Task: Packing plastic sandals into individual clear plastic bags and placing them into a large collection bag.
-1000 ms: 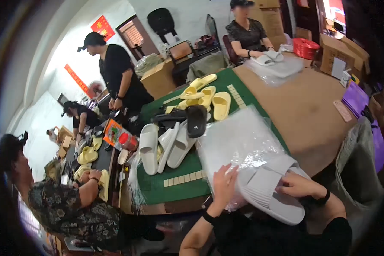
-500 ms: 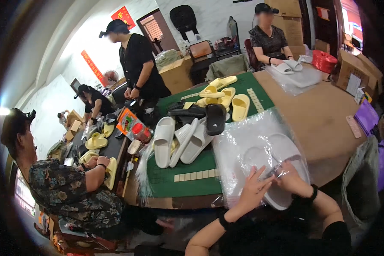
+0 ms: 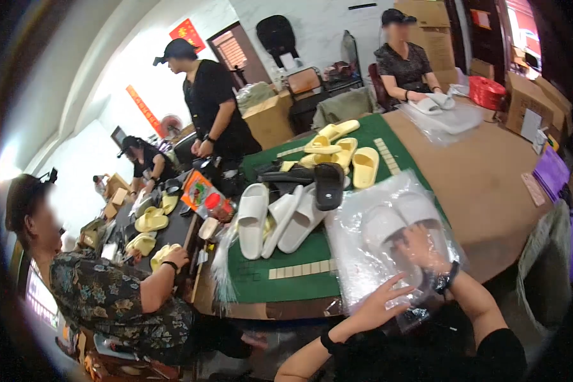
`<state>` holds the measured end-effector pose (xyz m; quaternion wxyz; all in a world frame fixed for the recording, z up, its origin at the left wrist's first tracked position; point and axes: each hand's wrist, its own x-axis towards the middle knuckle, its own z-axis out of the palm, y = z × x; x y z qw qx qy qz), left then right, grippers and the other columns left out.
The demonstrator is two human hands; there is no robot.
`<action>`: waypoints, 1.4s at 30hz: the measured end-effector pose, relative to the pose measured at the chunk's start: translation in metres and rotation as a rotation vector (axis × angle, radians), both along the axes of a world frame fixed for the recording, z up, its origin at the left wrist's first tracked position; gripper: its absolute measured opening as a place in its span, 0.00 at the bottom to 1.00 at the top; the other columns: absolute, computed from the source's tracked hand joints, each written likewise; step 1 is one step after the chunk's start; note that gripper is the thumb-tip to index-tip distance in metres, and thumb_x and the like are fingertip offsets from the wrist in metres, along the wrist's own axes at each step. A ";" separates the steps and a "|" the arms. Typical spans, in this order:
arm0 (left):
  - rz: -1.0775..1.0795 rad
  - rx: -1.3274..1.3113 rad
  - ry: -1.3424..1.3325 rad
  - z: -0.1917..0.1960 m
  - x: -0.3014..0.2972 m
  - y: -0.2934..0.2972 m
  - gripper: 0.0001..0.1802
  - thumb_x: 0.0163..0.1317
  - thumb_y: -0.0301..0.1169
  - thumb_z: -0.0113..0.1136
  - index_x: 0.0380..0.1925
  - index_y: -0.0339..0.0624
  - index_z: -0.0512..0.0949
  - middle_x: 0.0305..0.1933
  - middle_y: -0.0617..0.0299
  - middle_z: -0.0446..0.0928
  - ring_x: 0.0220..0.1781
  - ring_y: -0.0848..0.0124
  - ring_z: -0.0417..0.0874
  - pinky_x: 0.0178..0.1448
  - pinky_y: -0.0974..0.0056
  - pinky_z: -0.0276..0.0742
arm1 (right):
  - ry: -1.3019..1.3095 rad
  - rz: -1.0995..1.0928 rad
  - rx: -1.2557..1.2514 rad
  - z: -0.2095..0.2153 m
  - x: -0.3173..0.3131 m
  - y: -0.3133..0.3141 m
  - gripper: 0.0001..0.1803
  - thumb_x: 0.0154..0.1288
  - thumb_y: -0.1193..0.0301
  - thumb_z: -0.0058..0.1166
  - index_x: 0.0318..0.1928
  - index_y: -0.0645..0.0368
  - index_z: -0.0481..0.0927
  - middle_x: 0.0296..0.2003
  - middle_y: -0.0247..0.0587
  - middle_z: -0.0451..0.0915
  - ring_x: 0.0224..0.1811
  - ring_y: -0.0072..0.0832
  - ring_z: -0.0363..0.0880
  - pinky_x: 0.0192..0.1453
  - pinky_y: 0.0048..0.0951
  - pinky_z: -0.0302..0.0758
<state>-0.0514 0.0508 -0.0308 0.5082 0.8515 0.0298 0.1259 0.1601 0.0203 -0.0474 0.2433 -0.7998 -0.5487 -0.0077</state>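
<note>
A pair of white slide slippers point(image 3: 383, 224) lies in a clear plastic bag point(image 3: 350, 239) at the table's near right side. My right hand point(image 3: 422, 247) rests on the slippers with its fingers stretched forward. Shiny film shows around that wrist, and the hand seems to be inside the bag. Close to the bag's near edge, my left hand point(image 3: 381, 305) has its fingers apart and grips nothing. Whether it touches the film I cannot tell.
White slippers point(image 3: 252, 219), a black slipper point(image 3: 329, 186) and yellow slippers point(image 3: 365, 167) are piled on the green mat point(image 3: 242, 274). Across the brown table point(image 3: 452, 162) a person handles light grey slippers. Others work at the left. A red jar point(image 3: 218, 207) stands beside the pile.
My right hand has moved from the slippers' near end toward their far end, its fingers now stretched. Both slippers sit farther into the bag. My left hand has come nearer to me.
</note>
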 end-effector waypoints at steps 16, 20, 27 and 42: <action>1.347 0.484 0.505 -0.039 -0.065 0.290 0.42 0.45 0.47 0.67 0.58 0.36 0.64 0.56 0.41 0.68 0.60 0.48 0.66 0.61 0.48 0.63 | -0.664 0.057 -0.308 -0.033 0.262 -0.164 0.16 0.51 0.63 0.56 0.40 0.57 0.78 0.29 0.49 0.79 0.33 0.48 0.77 0.46 0.45 0.71; 1.271 0.548 0.462 -0.074 -0.091 0.297 0.24 0.50 0.37 0.61 0.48 0.42 0.72 0.45 0.44 0.75 0.47 0.48 0.75 0.49 0.49 0.71 | -0.235 -0.297 -0.492 -0.009 0.162 -0.173 0.13 0.53 0.61 0.57 0.31 0.58 0.81 0.26 0.50 0.80 0.33 0.45 0.79 0.39 0.45 0.74; 1.258 0.599 -0.145 0.028 -0.004 0.183 0.15 0.53 0.26 0.57 0.41 0.34 0.72 0.39 0.50 0.72 0.45 0.50 0.72 0.47 0.51 0.68 | 0.267 -0.269 0.092 0.056 0.050 -0.151 0.12 0.57 0.66 0.56 0.37 0.60 0.81 0.31 0.45 0.81 0.30 0.39 0.80 0.35 0.33 0.75; 0.284 0.296 -0.017 -0.004 0.054 -0.014 0.27 0.55 0.35 0.60 0.54 0.36 0.68 0.53 0.43 0.70 0.53 0.50 0.72 0.55 0.54 0.69 | 0.746 -0.100 0.563 -0.021 0.017 0.007 0.51 0.51 0.72 0.59 0.70 0.54 0.41 0.64 0.59 0.57 0.67 0.47 0.57 0.67 0.37 0.57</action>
